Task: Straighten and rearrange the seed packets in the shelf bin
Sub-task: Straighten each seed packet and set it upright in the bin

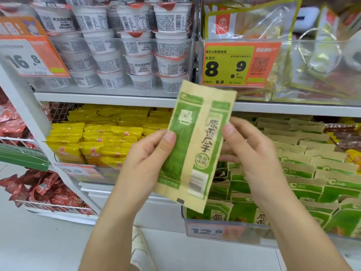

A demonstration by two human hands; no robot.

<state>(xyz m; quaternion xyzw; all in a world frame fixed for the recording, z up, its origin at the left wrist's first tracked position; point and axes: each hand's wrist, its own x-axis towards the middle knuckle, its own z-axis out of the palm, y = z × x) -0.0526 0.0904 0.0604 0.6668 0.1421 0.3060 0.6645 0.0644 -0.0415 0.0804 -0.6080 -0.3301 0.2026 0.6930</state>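
Both hands pinch one tan paper seed packet with green panels [197, 141] — the left hand [148, 153] by its left edge, thumb on the front, the right hand [252, 151] by its right edge. It hangs nearly upright, slightly tilted, before the clear shelf bin [224, 229] — there, matching green-and-tan packets [304, 173] stand in rows. Yellow snack packets [101, 137] fill the neighbouring bin on the left.

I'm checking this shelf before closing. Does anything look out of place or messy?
Yes. One seed packet is out of the bin, held up by the left hand and right hand. At the bin's front left, packets lean unevenly around a gap.
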